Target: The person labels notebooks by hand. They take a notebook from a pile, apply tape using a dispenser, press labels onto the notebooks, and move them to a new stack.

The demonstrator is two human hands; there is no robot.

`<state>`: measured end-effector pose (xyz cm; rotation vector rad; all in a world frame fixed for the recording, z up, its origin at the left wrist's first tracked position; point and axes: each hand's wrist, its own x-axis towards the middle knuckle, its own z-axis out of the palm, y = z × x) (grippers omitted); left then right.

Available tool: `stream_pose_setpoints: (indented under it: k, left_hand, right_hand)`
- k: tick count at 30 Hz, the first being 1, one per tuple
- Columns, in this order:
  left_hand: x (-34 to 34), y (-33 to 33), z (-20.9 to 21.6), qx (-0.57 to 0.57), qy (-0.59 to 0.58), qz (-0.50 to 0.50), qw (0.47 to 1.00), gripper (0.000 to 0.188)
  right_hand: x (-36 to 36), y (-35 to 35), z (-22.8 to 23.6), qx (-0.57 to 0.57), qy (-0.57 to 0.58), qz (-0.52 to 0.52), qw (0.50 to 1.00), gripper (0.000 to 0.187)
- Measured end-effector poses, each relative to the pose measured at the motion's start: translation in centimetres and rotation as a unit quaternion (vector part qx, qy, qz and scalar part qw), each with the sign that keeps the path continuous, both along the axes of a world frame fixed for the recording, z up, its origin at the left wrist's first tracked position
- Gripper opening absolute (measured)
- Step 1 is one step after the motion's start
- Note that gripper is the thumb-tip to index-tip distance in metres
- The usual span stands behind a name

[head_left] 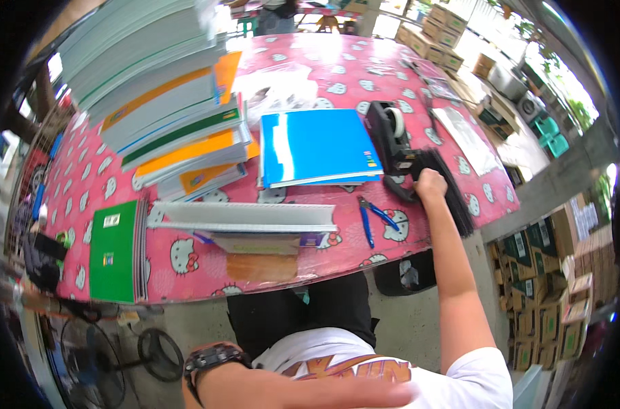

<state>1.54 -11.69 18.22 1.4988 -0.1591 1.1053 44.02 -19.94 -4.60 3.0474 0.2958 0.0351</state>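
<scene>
My right hand [431,184] reaches over the far right of the table, its fingers curled at the edge of a bundle of long, thin black binding coils [454,194]. How many coils the fingers hold is hidden. Just left of it stands a black tape dispenser [385,136] with a white roll. Close to the camera at the bottom, my left hand [310,392] is stretched out with nothing in it, a black watch [214,358] on its wrist. Blue-handled pliers [379,219] lie between the blue notebooks [316,144] and the table's front edge.
A tall, leaning stack of notebooks [153,88] fills the left side. A loose paper stack [248,217] and green notebooks [115,252] lie nearer. Clear plastic [282,88] sits behind on the pink patterned tablecloth [364,65]. Below stand a black bin [405,276] and boxes [541,293].
</scene>
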Motion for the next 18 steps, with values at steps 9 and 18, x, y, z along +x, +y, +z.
stream_pose_setpoints:
  k: [9,18]
  left_hand:
    - [2.1,5.4,-9.0,0.41,0.195,0.264,0.851,0.077]
    - [9.3,7.1,-15.8,0.368,0.316,0.327,0.811,0.044]
  right_hand:
    - [-0.1,-0.4,0.1,0.026,-0.052,0.059,0.997,0.021]
    - [0.7,-4.6,0.7,0.084,-0.086,0.067,0.99,0.023]
